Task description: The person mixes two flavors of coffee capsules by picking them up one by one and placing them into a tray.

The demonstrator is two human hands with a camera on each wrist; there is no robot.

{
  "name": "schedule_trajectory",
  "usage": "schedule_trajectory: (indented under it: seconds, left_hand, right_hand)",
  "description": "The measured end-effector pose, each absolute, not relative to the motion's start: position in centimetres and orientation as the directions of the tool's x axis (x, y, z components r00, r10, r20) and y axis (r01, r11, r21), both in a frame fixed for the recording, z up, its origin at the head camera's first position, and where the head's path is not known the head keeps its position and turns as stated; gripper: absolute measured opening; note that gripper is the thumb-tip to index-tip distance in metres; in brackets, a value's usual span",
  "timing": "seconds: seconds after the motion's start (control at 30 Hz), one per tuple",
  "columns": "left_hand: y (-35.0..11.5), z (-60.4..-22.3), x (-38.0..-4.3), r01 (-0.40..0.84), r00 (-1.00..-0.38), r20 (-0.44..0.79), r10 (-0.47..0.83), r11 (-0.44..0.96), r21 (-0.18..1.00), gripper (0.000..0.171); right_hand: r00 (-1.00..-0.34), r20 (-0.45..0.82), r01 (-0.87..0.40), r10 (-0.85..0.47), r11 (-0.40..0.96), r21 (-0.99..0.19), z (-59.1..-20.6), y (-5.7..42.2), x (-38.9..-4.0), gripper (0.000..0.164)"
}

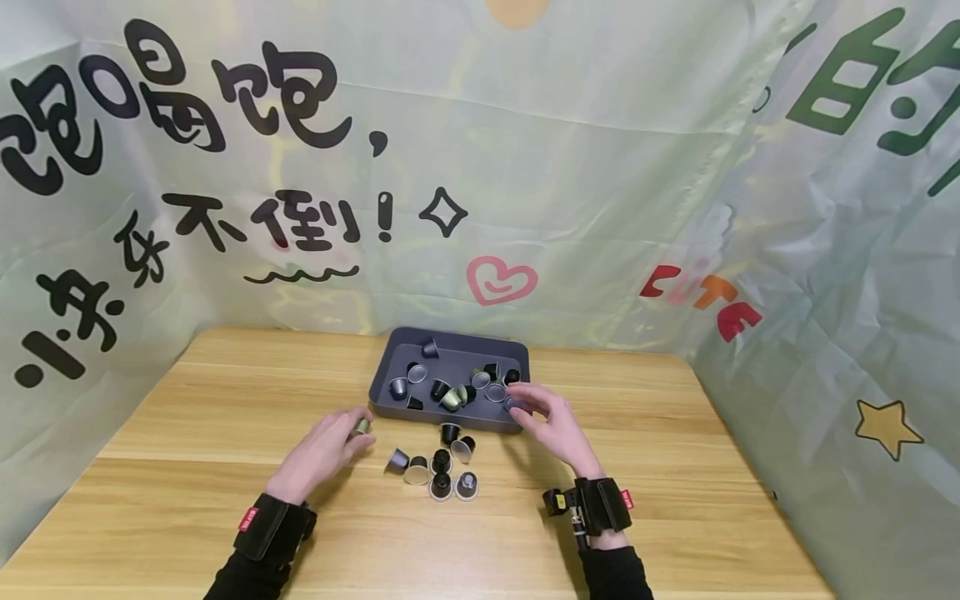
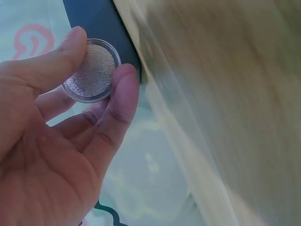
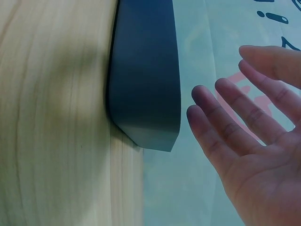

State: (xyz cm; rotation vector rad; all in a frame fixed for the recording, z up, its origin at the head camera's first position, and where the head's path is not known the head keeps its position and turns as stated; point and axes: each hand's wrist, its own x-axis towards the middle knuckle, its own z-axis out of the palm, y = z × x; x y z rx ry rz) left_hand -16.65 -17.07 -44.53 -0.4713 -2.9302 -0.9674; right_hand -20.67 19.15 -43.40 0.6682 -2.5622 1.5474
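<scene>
My left hand (image 1: 327, 447) pinches a pale green coffee capsule (image 1: 362, 427) between thumb and fingers, to the left of the tray. In the left wrist view the silvery foil lid of that coffee capsule (image 2: 92, 70) faces the camera. My right hand (image 1: 553, 423) is above the front right corner of the dark grey tray (image 1: 450, 340), its fingers spread and loosely bent. The right wrist view shows nothing in that hand (image 3: 254, 127), beside the tray's outer wall (image 3: 146, 75). Several black, grey and green capsules (image 1: 451, 400) lie in the tray, some tipped over.
In front of the tray, between my hands, stands a loose cluster of capsules (image 1: 441, 461), mostly black, with a grey-purple capsule (image 1: 397, 461) at its left. The wooden table (image 1: 525, 550) ends at a printed cloth backdrop (image 1: 585, 208) behind and on the sides.
</scene>
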Motion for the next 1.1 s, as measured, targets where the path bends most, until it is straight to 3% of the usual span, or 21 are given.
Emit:
schedule_trajectory:
  seconds: [0.3, 1.1]
  left_hand:
    - [-17.0, -44.5, -16.9, 0.285, -0.957, 0.136, 0.255, 0.758, 0.587, 0.010]
    - [-16.4, -43.0, -18.3, 0.406, -0.914, 0.264, 0.309, 0.702, 0.585, 0.019]
  right_hand:
    - [-0.904, 0.280, -0.400, -0.323, 0.407, -0.821, -43.5, 19.0, -20.7, 0.039]
    - [-0.910, 0.265, -0.385, -0.319, 0.411, -0.826, -43.3, 19.0, -20.6, 0.038]
